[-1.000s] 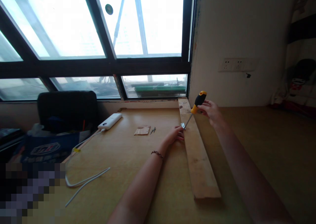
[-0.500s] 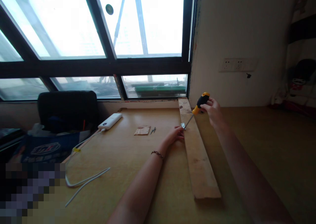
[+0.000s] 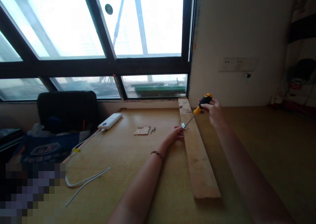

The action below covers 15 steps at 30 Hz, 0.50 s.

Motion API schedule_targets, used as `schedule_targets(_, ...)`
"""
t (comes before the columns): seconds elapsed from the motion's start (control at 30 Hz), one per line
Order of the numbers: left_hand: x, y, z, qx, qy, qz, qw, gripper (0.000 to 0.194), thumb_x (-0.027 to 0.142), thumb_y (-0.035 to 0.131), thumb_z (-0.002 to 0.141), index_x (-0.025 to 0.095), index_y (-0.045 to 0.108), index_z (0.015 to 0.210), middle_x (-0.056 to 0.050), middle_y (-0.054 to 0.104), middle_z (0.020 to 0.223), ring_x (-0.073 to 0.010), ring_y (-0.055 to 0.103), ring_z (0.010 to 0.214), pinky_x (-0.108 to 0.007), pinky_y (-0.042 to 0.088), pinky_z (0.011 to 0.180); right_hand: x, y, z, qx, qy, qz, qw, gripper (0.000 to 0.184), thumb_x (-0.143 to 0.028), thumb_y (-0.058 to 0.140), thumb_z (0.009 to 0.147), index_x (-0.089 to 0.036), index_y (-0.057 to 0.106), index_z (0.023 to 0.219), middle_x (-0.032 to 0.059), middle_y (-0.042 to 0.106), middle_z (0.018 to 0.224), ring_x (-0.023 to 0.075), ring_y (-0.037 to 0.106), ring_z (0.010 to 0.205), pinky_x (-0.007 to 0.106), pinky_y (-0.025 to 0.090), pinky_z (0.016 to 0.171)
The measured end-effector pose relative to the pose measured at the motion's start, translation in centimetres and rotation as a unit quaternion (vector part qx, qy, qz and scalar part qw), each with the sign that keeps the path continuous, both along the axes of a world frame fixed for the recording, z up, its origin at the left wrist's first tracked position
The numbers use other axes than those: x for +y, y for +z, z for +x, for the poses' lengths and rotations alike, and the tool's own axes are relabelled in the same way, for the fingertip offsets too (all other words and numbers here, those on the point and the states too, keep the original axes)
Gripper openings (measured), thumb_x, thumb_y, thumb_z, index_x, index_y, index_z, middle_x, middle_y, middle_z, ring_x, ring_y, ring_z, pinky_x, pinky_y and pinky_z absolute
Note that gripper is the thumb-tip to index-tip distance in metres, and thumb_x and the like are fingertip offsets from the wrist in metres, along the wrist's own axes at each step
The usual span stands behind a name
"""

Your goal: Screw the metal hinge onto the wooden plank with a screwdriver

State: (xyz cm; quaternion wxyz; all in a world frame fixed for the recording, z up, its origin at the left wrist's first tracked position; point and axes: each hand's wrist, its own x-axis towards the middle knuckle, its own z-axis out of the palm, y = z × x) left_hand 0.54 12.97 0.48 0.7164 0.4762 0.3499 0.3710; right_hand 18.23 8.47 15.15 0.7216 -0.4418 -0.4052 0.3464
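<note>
A long wooden board (image 3: 201,158) lies on the table, running from the window wall towards me. On its left edge sits a small silver metal hinge (image 3: 183,125) with holes. The fingers of my left hand (image 3: 175,135) press against the hinge and the board's edge; their tips are partly hidden. My right hand (image 3: 215,111) is closed round the black and yellow handle of a screwdriver (image 3: 204,102). Its shaft slants down to the left, and the tip meets the hinge area. Whether a screw is under the tip is too small to tell.
Left of the board, several screws (image 3: 153,130) lie beside a small thin wooden piece (image 3: 142,130). A white power bank (image 3: 110,121) with a white cable (image 3: 86,181) rests near the table's left edge. A black chair (image 3: 67,109) stands beyond that edge, under the window.
My right hand and the screwdriver handle have shifted slightly right and down, so the shaft leans a little more. My left hand, the hinge and the board look unmoved.
</note>
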Motion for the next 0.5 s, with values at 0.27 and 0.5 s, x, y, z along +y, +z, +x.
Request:
schedule_targets(0.27,-0.1,0.0,0.0,-0.016,0.004,-0.003,1.000,0.020,0.024,0.063,0.070,0.011,0.055,0.083,-0.005,0.059,0.071,-0.0096,0.058,0.056,-0.020,0.050,0.051,0.3,-0.2,0.3,-0.039,-0.065,-0.022,0.997,0.046,-0.031,0.075,0.046,-0.021,0.045,0.079,-0.0023,0.054,0.080,0.0166,0.058,0.076,0.027,0.050,0.059)
schedule_targets(0.5,-0.1,0.0,0.0,-0.012,0.001,-0.007,1.000,0.017,0.022,0.063,0.070,0.010,0.056,0.081,-0.005,0.059,0.071,-0.0099,0.058,0.056,-0.020,0.050,0.052,-0.7,0.6,0.2,-0.081,-0.050,-0.023,0.995,0.049,-0.037,0.077,0.044,-0.020,0.048,0.081,-0.0029,0.053,0.075,0.0159,0.056,0.071,0.027,0.048,0.054)
